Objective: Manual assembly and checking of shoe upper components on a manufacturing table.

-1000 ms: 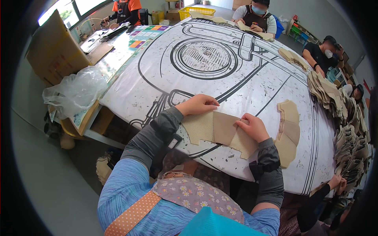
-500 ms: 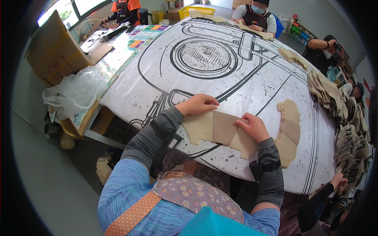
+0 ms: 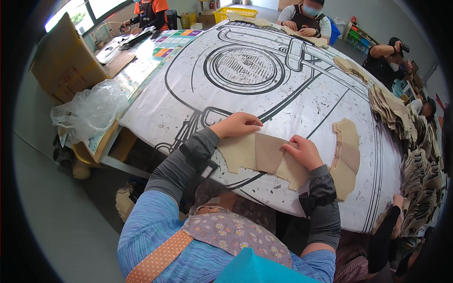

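Note:
A sewn fabric piece [image 3: 270, 155] lies at the near edge of the table in front of me. Its middle panel is smooth taupe, with beige mesh panels on both sides. My left hand [image 3: 238, 126] is closed at its upper left edge, fingers pinched together above the mesh. My right hand [image 3: 304, 152] grips the right part, thumb on top near the taupe seam and the other fingers curled along the upper edge. A similar beige and taupe piece [image 3: 346, 159] lies flat just to the right of my right hand.
The table cover [image 3: 188, 99] is white with black line drawings. Stacks of fabric pieces [image 3: 420, 184] line the right edge, where a co-worker's arm [image 3: 389, 236] reaches in. At the left are a plastic bag [image 3: 92, 111] and a cardboard box [image 3: 68, 61]. Other people sit around.
My hands and the fabric piece have stayed put. The co-worker's arm at the lower right has moved up toward the table edge. A person at the far right has lifted a camera away.

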`<state>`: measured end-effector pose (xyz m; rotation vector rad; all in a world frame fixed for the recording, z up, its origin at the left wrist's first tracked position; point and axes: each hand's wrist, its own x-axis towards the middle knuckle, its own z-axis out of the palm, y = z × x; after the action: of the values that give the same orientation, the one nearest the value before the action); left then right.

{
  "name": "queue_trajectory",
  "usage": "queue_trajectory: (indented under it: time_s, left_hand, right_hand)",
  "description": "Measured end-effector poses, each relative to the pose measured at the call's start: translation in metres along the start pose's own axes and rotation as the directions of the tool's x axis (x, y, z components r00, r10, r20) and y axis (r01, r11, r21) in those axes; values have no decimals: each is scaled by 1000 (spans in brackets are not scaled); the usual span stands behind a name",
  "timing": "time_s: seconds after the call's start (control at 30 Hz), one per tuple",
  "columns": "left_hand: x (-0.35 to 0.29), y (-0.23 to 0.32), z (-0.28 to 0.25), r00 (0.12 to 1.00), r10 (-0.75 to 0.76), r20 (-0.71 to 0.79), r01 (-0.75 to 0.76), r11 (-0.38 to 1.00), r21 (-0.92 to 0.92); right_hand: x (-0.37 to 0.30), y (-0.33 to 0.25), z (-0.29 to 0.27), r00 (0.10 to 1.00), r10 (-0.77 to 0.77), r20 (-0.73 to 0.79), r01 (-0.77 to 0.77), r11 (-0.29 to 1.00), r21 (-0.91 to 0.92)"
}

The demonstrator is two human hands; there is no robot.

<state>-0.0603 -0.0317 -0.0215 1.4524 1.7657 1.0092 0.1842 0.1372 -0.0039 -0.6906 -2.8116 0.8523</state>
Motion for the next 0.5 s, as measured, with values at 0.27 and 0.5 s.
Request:
queue_trajectory:
  time_s: [0.27, 0.5]
  left_hand:
    - [1, -4, 1, 999, 32, -29, -33, 999, -3]
    - [0, -2, 1, 999, 36, -33, -36, 999, 2]
  right_hand:
    - [1, 1, 0, 1000, 0, 10, 0, 1000, -13]
    - [1, 2, 0, 1000, -4, 7, 4, 1000, -19]
